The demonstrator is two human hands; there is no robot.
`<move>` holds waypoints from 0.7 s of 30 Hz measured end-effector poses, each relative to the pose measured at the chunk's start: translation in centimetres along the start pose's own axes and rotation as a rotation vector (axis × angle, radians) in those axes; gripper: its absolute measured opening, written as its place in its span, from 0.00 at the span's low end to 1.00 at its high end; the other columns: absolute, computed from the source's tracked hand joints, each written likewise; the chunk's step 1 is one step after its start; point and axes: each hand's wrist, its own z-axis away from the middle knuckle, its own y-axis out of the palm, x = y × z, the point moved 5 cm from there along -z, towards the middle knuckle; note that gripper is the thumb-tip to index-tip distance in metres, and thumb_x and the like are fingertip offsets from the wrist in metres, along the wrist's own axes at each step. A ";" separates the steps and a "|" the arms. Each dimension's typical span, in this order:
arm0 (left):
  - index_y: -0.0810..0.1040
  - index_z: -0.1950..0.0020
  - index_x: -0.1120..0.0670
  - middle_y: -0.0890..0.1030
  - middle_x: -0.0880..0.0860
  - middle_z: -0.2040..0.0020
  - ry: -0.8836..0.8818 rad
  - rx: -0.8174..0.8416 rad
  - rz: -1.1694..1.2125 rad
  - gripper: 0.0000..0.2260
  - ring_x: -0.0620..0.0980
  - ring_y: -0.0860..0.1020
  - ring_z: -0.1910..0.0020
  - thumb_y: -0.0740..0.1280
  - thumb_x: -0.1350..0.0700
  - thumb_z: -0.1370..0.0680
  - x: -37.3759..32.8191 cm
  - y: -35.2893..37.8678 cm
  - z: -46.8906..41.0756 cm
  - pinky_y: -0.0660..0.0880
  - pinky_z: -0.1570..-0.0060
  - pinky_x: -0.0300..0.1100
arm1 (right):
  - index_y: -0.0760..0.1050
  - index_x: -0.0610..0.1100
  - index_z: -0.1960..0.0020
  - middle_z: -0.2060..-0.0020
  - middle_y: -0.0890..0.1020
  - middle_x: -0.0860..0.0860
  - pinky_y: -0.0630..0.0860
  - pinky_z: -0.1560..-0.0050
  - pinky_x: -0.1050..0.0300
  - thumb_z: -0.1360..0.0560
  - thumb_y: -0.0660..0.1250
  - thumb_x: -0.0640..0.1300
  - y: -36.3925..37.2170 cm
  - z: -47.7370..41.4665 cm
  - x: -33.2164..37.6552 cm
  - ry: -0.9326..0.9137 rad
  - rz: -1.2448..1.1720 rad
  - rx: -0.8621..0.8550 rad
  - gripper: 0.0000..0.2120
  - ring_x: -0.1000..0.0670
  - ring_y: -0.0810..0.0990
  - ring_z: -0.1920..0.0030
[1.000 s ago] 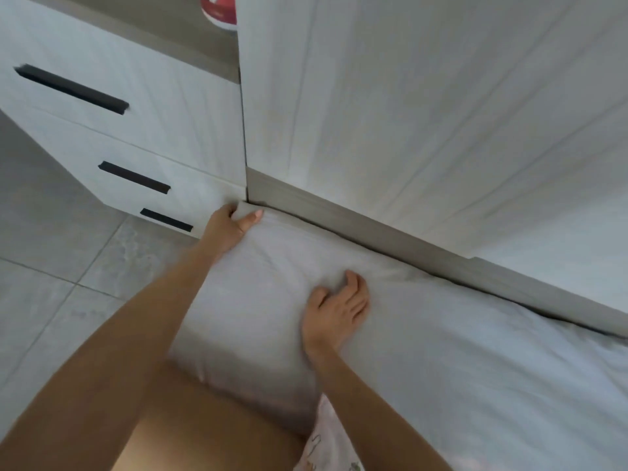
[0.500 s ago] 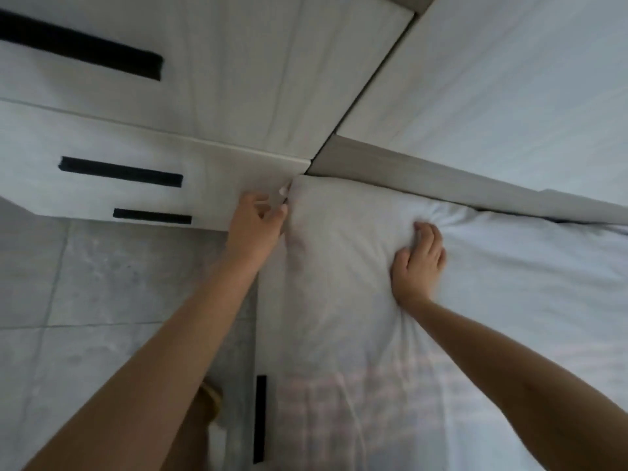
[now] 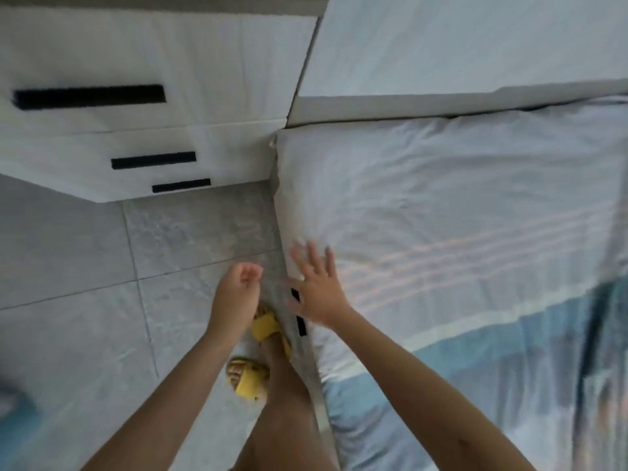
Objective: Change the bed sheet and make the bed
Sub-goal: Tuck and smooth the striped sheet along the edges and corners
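A white bed sheet (image 3: 441, 185), softly creased, is drawn over the bed and its rounded mattress corner. A blue cover (image 3: 475, 385) with a pale band is bunched lower on it. The floor (image 3: 85, 317) is laid in grey, stone-patterned tiles, and a pale woodgrain drawer unit (image 3: 221, 79) with flat black bar handles is set on it. The right grip (image 3: 316, 287) is spread, fingers straight, at the sheet's side edge, holding nothing. The left grip (image 3: 238, 283) is curled and empty over the floor. Yellow slippers (image 3: 249, 382) are worn.
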 end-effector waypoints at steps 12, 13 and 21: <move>0.55 0.23 0.46 0.45 0.49 0.21 0.857 0.380 -1.425 0.27 0.66 0.42 0.25 0.58 0.45 0.21 -3.4 16.4 -1.9 0.48 0.31 0.67 | 0.17 0.56 0.32 0.29 0.24 0.51 0.57 0.37 0.22 0.40 0.73 0.69 6.1 24.9 -4.8 0.853 -0.219 0.521 0.67 0.39 0.33 0.25; 0.52 0.22 0.45 0.43 0.49 0.21 0.845 0.372 -1.461 0.30 0.68 0.40 0.26 0.59 0.43 0.22 -2.9 16.2 -2.9 0.44 0.32 0.69 | 0.16 0.54 0.32 0.31 0.21 0.50 0.60 0.38 0.23 0.40 0.74 0.67 7.5 28.7 -3.9 0.939 -0.206 0.604 0.69 0.38 0.33 0.26; 0.48 0.22 0.48 0.43 0.53 0.21 0.856 0.422 -1.518 0.32 0.66 0.40 0.25 0.57 0.42 0.22 3.0 19.2 4.3 0.46 0.34 0.72 | 0.57 0.50 0.24 0.23 0.56 0.46 0.64 0.32 0.40 0.27 0.67 0.45 11.8 46.3 3.6 1.366 -0.493 0.223 0.34 0.41 0.62 0.28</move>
